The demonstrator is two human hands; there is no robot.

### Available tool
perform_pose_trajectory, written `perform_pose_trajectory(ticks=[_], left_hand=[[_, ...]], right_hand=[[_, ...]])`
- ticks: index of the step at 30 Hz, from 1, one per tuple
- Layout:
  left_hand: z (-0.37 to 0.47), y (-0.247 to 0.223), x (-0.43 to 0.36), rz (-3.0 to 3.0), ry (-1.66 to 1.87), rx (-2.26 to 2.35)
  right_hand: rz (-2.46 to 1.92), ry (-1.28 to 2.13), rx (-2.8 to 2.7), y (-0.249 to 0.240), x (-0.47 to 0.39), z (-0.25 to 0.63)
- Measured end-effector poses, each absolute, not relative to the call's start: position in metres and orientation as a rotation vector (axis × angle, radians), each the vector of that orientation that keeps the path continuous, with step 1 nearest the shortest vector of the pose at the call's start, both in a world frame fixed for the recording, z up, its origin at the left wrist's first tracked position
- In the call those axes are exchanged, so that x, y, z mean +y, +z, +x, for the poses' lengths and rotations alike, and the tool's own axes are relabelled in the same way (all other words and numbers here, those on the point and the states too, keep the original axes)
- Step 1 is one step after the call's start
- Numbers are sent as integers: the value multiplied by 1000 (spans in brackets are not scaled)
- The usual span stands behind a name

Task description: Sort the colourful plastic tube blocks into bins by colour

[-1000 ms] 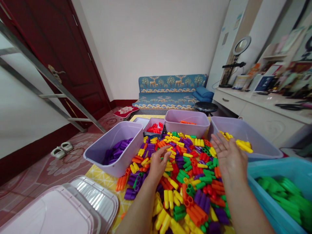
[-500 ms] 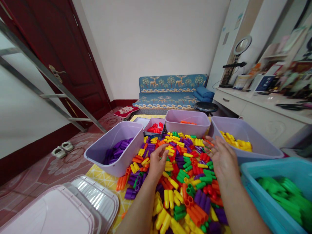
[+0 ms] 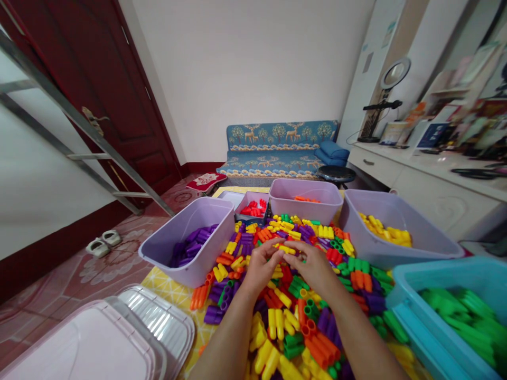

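Observation:
My left hand (image 3: 264,264) and my right hand (image 3: 311,261) meet over the middle of a pile of plastic tube pieces (image 3: 293,316) in yellow, green, orange, red and purple. Fingertips of both hands come together around a yellow piece (image 3: 285,249); part of it is hidden by the fingers. A lilac bin (image 3: 216,237) on the left holds purple pieces (image 3: 194,244). On the right, another lilac bin (image 3: 431,237) contains yellow pieces (image 3: 386,232), and a turquoise bin (image 3: 415,311) contains green ones (image 3: 467,316).
Behind the pile are a small box (image 3: 241,215) of red pieces and a lilac bin (image 3: 304,206) with orange pieces. Stacked lids (image 3: 87,343) lie at front left. A metal ladder (image 3: 91,132), a blue sofa (image 3: 273,158) and a dresser (image 3: 428,184) stand beyond.
My right hand has moved left from beside the right lilac bin to my left hand, and its fingers have closed in. My left hand has shifted slightly right.

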State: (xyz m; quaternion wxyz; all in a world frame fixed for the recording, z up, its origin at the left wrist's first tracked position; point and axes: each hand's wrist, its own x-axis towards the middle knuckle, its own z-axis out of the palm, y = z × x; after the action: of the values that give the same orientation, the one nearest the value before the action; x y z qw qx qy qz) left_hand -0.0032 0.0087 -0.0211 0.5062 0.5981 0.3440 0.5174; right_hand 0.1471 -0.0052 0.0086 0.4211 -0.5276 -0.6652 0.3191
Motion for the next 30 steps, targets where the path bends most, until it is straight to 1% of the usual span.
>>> perform_pose_trajectory(ticks=[7, 10, 13, 16, 19, 22, 25, 27, 30], left_hand=[[-6, -19, 7, 1647, 1285, 984], [-7, -17, 6, 1731, 1305, 1090], [-8, -17, 7, 1809, 1331, 1205], [-9, -19, 9, 1948, 1330, 1307], [-9, -24, 11, 2082, 1257, 1440], [-9, -29, 11, 2185, 1069, 1538], [-9, -32, 10, 2265, 913, 1538], [-9, -32, 10, 2286, 877, 1530], [-9, -31, 11, 2299, 873, 1511]], right_hand=[[-1296, 840, -1628, 11, -5, 152], [-1260, 899, -1511, 19, -5, 164], [-1150, 897, -1135, 31, -4, 183], [-825, 748, -663, 43, -2, 200], [-637, 788, -490, 48, -1, 206], [-734, 920, -528, 40, 1, 199], [-1035, 1003, -774, 18, 6, 187], [-1257, 944, -1059, 0, 9, 180], [-1430, 707, -1472, -21, 12, 173]])
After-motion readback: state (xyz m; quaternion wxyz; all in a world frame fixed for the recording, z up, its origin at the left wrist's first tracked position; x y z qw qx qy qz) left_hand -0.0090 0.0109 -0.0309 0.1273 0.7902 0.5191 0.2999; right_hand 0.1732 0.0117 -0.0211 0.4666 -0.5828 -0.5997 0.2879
